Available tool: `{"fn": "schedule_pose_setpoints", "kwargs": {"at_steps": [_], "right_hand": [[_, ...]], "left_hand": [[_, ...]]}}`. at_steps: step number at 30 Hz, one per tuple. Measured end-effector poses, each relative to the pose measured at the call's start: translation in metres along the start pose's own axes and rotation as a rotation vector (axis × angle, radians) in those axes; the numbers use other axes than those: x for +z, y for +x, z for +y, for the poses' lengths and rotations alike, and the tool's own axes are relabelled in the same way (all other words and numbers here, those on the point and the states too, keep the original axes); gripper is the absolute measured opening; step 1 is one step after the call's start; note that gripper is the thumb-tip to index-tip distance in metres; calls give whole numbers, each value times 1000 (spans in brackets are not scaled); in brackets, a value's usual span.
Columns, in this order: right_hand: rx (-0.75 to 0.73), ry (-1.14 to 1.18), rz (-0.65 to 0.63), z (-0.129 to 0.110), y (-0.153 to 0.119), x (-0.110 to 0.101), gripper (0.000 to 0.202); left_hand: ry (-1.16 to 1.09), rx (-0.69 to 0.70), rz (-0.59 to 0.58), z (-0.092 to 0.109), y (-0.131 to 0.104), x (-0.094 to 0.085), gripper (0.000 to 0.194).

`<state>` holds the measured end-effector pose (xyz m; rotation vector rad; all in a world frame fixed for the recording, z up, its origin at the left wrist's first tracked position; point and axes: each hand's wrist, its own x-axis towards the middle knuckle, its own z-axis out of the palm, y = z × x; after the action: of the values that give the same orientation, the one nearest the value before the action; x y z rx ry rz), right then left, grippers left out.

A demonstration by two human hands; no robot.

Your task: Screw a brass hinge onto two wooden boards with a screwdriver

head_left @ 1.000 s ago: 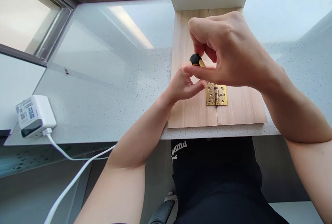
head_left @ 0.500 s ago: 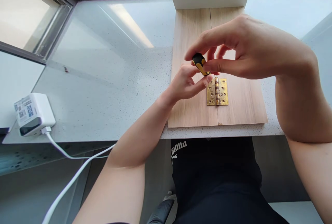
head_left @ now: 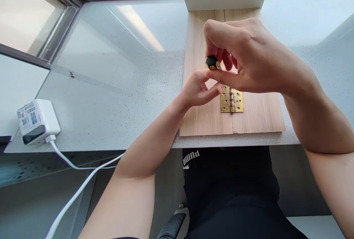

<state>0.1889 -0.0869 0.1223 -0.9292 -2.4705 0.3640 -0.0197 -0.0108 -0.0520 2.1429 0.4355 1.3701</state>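
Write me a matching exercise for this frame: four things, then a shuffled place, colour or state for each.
1. Hinge
2. Black-and-yellow handle
3. White boxy device
4. Person's clothing

A. On the left part of the counter
B. Black with white lettering
C. Brass-coloured, across the join of the wooden boards
D. Held in the right hand's fingers

Pairs: 1-C, 2-D, 3-A, 4-B

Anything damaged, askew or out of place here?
The brass-coloured hinge looks blotchy, perhaps tarnished. The wooden boards have a rough brown spot at the front seam, possibly chipping. A small dark fleck stands out on the pale counter.
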Motion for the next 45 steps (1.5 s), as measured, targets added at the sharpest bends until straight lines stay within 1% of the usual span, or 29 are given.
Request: {"fn": "schedule_pose_setpoints", "kwargs": {"at_steps": [3,6,10,14,17,21,25,27,29,31,34,37,40,42,45], "right_hand": [[63,-77,24,-10,-1,0,18],[116,-132,9,-16,-2,-5,17],[59,-39,-55,-11,-6,-13,9],[-14,110,-138,0,-7,-19,23],[-27,147,-129,3,-5,-21,26],[0,129,-110,3,-2,-20,17],[-37,138,-88,4,0,-16,7],[-51,148,-74,4,0,-14,8],[-29,130,-64,4,1,-11,11],[15,96,-45,2,2,-9,16],[60,49,-18,-1,3,-6,26],[69,14,8,-4,4,-2,35],[89,-4,68,-4,4,1,40],[100,-3,76,-3,3,1,37],[75,48,-14,0,0,-5,23]], "left_hand": [[-25,67,-68,6,4,-1,57],[-28,66,-97,12,6,-1,54],[-57,41,-121,15,6,-3,52],[-66,48,-138,14,6,-4,51],[-89,43,-142,17,7,-4,50],[-117,48,-177,20,8,-2,47],[-109,34,-148,16,4,-1,49],[-91,6,-125,14,3,-1,54],[-73,-11,-115,15,4,-2,58],[-62,4,-114,17,5,-3,59],[-43,48,-114,19,7,-4,57],[-37,89,-110,18,8,-3,55],[-45,87,-111,15,7,-2,54],[-43,72,-113,13,6,-2,53],[-34,73,-112,12,5,-4,55]]}}
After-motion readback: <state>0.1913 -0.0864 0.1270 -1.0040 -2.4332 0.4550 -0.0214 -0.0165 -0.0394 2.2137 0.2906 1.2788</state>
